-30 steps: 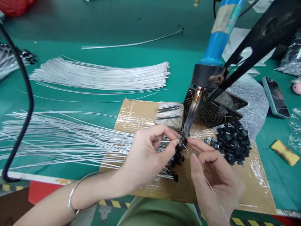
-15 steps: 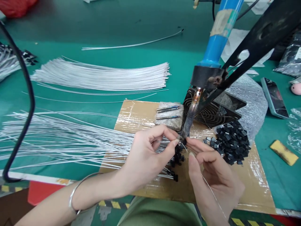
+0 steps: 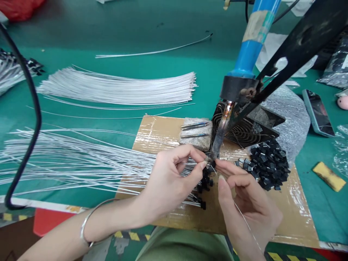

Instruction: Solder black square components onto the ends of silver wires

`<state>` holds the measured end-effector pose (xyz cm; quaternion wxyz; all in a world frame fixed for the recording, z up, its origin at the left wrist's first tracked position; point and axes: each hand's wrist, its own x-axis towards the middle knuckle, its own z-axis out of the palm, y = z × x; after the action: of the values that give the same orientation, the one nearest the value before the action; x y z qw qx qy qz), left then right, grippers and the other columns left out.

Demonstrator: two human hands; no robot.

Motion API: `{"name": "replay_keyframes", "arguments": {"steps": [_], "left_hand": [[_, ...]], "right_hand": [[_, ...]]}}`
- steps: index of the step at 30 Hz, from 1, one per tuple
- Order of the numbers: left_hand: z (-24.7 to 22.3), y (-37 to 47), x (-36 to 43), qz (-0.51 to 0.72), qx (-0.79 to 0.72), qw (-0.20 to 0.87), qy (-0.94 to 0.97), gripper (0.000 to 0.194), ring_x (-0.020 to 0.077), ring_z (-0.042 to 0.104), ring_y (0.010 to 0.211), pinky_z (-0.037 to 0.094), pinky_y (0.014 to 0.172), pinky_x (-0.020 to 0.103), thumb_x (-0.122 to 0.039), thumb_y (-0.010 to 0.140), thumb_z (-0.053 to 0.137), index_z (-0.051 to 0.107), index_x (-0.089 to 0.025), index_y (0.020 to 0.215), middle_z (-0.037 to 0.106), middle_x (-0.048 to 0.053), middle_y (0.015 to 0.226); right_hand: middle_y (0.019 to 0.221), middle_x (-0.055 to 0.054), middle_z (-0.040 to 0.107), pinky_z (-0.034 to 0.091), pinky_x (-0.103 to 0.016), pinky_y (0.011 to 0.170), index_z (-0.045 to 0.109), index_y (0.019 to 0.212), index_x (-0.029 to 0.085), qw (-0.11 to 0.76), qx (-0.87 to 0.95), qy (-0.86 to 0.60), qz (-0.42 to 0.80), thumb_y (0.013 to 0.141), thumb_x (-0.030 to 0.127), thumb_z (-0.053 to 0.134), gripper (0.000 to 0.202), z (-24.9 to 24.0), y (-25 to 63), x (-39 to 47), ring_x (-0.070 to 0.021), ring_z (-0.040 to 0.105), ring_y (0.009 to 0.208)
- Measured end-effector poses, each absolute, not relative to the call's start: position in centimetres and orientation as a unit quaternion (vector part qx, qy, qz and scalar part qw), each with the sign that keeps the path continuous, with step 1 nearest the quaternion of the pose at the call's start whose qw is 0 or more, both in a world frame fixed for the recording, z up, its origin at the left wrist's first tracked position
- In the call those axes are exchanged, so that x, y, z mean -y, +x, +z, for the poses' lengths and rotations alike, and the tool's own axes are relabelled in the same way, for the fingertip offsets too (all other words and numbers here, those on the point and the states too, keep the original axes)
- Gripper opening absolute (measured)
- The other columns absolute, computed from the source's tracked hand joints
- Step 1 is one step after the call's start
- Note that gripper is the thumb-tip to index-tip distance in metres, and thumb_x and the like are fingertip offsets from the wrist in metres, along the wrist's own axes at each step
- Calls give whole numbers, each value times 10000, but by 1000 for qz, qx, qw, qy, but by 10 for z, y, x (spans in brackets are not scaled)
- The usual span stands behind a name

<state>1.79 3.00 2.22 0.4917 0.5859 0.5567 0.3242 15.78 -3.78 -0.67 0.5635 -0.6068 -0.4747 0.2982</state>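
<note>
My left hand (image 3: 171, 181) pinches a thin white wire (image 3: 190, 164) between thumb and forefinger, its end right at the tip of a blue-handled soldering iron (image 3: 220, 139). Opposite it, my right hand (image 3: 248, 203) has its fingertips close to the same spot. A thin strand of solder wire (image 3: 246, 222) runs through that hand and past the thumb, its free end near the tip. The joint itself is small and partly hidden by my fingers. Below the left hand, white wires (image 3: 108, 165) end in black connectors (image 3: 206, 184).
The iron hangs from a black metal bracket (image 3: 296, 54). Behind its tip is a black fan (image 3: 239, 127); loose black connectors (image 3: 269, 165) are heaped on the cardboard (image 3: 290, 214). A bundle of white wires (image 3: 119, 87), a phone (image 3: 318, 112) and a yellow sponge (image 3: 328, 176) lie around.
Both hands keep almost the same position at the iron's tip. The view has shifted very slightly; nothing else visibly differs.
</note>
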Motion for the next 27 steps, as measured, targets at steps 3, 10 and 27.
{"name": "replay_keyframes", "arguments": {"steps": [3,10,27], "left_hand": [[23,18,-28,324,-557,499,579,101,171,664,734,370,514,250,-177,810,630,672,-175,718,762,56,839],[24,19,-28,327,-558,505,571,93,188,683,760,457,587,269,-193,808,633,673,-176,726,759,61,838],[23,20,-27,332,-556,501,574,86,196,688,777,423,559,267,-187,804,625,674,-177,734,762,63,844]], "right_hand": [[1121,-64,804,602,-339,937,636,774,225,566,471,-610,294,896,161,715,159,-5,156,38,-204,768,1010],[1093,-74,805,614,-346,918,641,769,223,563,475,-616,279,889,174,724,154,-4,154,37,-215,775,988],[1059,-82,799,599,-337,901,639,771,222,564,496,-607,261,881,142,724,160,-5,155,37,-220,769,1008]]}}
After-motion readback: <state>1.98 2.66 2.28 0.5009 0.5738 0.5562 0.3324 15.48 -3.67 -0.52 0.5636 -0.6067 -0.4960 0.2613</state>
